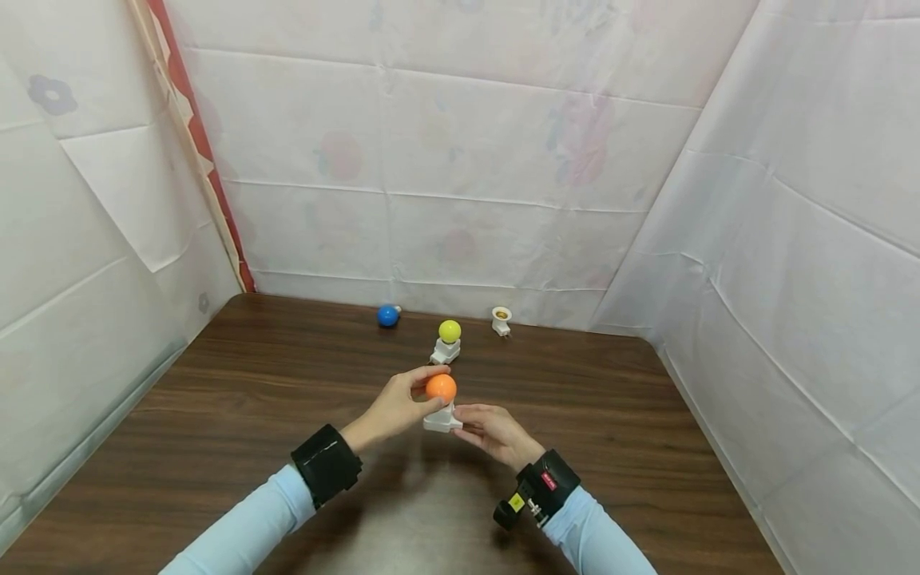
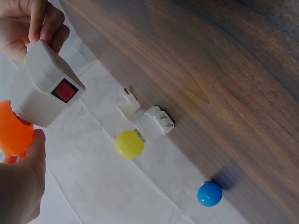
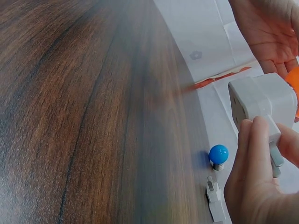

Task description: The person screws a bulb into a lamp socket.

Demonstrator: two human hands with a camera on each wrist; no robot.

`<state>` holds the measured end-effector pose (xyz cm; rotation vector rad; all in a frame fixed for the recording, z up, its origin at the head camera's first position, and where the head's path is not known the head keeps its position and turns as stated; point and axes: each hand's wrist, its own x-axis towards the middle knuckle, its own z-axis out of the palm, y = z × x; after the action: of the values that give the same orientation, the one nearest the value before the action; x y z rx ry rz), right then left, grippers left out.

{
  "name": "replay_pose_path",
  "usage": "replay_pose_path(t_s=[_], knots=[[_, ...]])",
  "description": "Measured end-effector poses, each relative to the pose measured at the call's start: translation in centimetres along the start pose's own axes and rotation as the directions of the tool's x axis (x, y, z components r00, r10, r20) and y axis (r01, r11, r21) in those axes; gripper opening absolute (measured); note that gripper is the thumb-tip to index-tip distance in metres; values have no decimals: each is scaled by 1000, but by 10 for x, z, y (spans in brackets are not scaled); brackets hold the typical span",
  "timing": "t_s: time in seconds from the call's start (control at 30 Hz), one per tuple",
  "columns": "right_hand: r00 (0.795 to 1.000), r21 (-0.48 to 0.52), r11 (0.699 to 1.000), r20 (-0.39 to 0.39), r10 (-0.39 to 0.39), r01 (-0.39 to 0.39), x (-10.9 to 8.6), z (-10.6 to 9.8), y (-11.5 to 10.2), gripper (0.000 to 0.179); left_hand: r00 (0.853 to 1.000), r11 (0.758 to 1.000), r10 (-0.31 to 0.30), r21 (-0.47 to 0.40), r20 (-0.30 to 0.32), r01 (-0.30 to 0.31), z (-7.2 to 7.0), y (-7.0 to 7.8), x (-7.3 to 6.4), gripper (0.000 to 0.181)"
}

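Note:
Above the table's middle, my left hand (image 1: 398, 407) holds an orange light bulb (image 1: 442, 389) between thumb and fingers. The bulb's base sits at the mouth of a white plug-in lamp socket (image 1: 440, 420), with a narrow dark band showing at the join in the left wrist view. My right hand (image 1: 499, 435) pinches the socket by its plug end, whose prongs (image 3: 276, 161) stick out past the fingers in the right wrist view. A red rocker switch (image 2: 64, 90) is on one face of the socket.
Just beyond my hands, a yellow bulb (image 1: 450, 331) stands in a second white socket (image 1: 446, 352). A blue bulb (image 1: 388, 316) lies toward the back left. A third white socket (image 1: 501, 321) is at the back right, mouth up. White sheeting (image 1: 460, 160) walls the table's back and sides.

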<state>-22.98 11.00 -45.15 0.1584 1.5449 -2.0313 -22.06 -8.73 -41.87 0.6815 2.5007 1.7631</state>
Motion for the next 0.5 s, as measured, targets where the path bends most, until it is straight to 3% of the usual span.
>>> replay_pose_path(t_s=[0.13, 0.3, 0.5], knots=[[1000, 0, 1000, -5, 7, -7, 1, 0, 0, 41, 997, 999, 14, 47, -74, -10, 3, 2, -1, 51], [1000, 10, 1000, -14, 16, -16, 1, 0, -1, 42, 978, 991, 15, 132, -207, 12, 6, 9, -2, 50], [1000, 11, 1000, -19, 15, -15, 1, 0, 0, 42, 969, 981, 17, 193, -246, 32, 7, 10, -3, 48]])
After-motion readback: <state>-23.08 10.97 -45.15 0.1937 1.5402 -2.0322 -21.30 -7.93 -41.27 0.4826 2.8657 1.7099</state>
